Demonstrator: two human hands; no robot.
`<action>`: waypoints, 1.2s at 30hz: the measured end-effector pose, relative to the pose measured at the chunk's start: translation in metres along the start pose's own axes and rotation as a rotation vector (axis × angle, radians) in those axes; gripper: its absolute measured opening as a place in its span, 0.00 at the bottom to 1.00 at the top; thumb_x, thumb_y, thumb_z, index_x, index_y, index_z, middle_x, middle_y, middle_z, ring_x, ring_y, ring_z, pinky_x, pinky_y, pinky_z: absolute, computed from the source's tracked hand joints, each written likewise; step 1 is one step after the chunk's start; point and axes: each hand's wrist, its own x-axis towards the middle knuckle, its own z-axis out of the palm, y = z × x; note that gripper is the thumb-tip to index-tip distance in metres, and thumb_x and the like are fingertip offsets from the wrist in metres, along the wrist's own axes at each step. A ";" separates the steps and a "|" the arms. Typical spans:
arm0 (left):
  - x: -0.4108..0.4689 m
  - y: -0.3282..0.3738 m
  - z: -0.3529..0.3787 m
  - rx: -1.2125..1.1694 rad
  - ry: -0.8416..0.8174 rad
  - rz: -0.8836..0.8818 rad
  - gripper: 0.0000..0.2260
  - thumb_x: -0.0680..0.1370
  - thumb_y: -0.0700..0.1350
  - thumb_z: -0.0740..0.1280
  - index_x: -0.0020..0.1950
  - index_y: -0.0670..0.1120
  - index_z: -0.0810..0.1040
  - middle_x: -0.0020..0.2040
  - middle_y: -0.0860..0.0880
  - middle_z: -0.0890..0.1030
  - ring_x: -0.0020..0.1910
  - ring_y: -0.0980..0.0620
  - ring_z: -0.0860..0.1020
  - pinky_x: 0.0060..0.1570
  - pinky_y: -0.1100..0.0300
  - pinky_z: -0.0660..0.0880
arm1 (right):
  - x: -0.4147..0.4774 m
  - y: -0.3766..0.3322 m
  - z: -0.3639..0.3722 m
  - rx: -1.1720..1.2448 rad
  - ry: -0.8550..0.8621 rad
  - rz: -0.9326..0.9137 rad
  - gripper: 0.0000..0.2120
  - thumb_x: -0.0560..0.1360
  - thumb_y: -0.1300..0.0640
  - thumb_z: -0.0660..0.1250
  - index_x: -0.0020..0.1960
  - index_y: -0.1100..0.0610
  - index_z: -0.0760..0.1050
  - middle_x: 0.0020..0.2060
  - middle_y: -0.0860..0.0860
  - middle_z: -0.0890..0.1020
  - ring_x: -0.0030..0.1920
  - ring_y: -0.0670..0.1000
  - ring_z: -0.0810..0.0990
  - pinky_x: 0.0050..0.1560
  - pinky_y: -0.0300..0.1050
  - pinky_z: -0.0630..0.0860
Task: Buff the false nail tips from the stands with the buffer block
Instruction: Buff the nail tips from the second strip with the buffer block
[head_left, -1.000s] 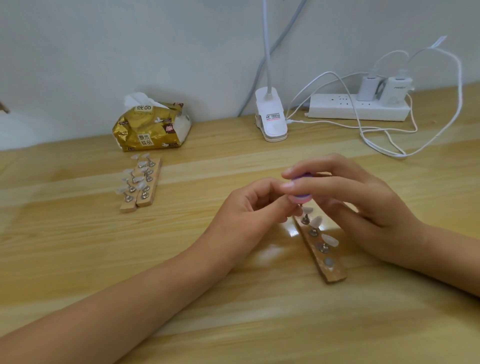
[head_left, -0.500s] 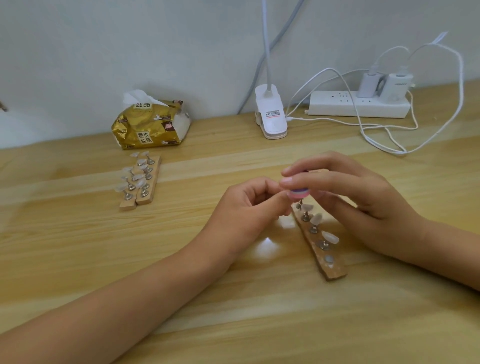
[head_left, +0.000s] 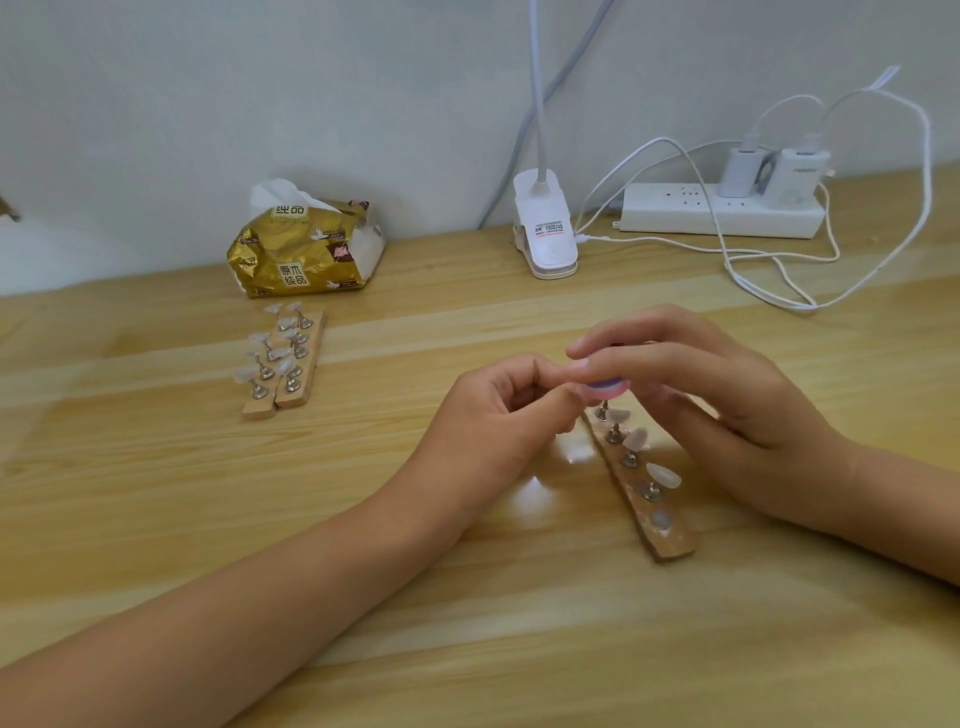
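Pale wood desk (head_left: 156, 519) below a white wall: the right hand (head_left: 727, 395) grips the pink-and-purple buffer block (head_left: 607, 388) from above, over the far end of the near stand (head_left: 670, 545). The left hand (head_left: 488, 415) meets the block from the left, thumb and forefinger pinched, probably on a hidden nail tip. The stand's long axis runs toward the person, showing three tips and one bare peg. Two more stands (head_left: 291, 400) lie well left, their tips too small to count
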 end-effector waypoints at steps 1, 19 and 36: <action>0.001 -0.001 -0.001 0.001 0.000 -0.002 0.08 0.72 0.46 0.71 0.33 0.53 0.80 0.30 0.55 0.76 0.38 0.54 0.75 0.36 0.68 0.70 | 0.000 0.001 0.000 -0.005 -0.002 0.007 0.16 0.81 0.67 0.58 0.63 0.55 0.74 0.58 0.53 0.77 0.62 0.52 0.76 0.62 0.46 0.72; 0.000 -0.004 -0.001 0.009 0.003 0.018 0.06 0.75 0.42 0.71 0.37 0.47 0.81 0.34 0.52 0.78 0.32 0.60 0.71 0.34 0.70 0.69 | 0.002 0.006 0.000 0.002 -0.022 0.113 0.17 0.80 0.66 0.59 0.65 0.53 0.75 0.57 0.51 0.78 0.61 0.50 0.77 0.62 0.50 0.73; 0.000 -0.001 0.000 0.000 0.018 -0.013 0.07 0.69 0.49 0.70 0.30 0.54 0.81 0.29 0.55 0.75 0.40 0.53 0.75 0.37 0.66 0.69 | -0.001 0.003 -0.001 -0.024 -0.006 0.049 0.17 0.80 0.66 0.59 0.65 0.53 0.74 0.58 0.52 0.77 0.62 0.52 0.76 0.62 0.49 0.72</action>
